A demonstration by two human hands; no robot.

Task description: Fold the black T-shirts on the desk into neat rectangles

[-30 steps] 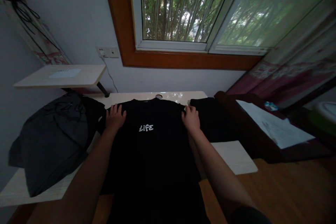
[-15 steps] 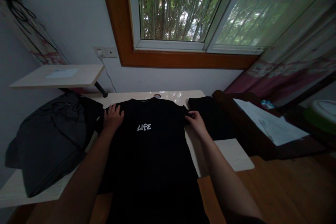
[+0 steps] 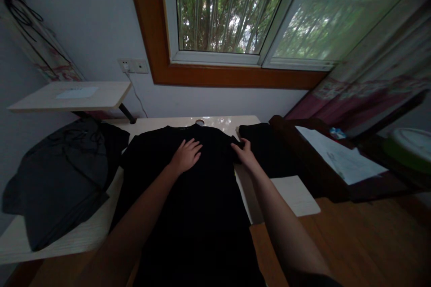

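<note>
A black T-shirt point(image 3: 202, 193) lies spread over the pale table, its collar toward the window and its lower part running down past the front edge. My left hand point(image 3: 187, 156) rests flat on the chest, fingers stretched out, covering the white print there. At the right sleeve, my right hand point(image 3: 245, 152) has its thumb and fingers closed around the sleeve's edge. The other sleeve lies flat on the left side.
Dark grey clothing point(image 3: 63, 175) is heaped at the left, under a raised shelf point(image 3: 74, 98). Folded black cloth point(image 3: 266, 148) lies right of the shirt. Farther right, paper point(image 3: 336, 154) rests on a dark brown surface. A window point(image 3: 229, 18) is above the table point(image 3: 222, 121).
My left hand has moved right from the left sleeve area to the middle of the chest, over the print. My right hand stays at the right sleeve.
</note>
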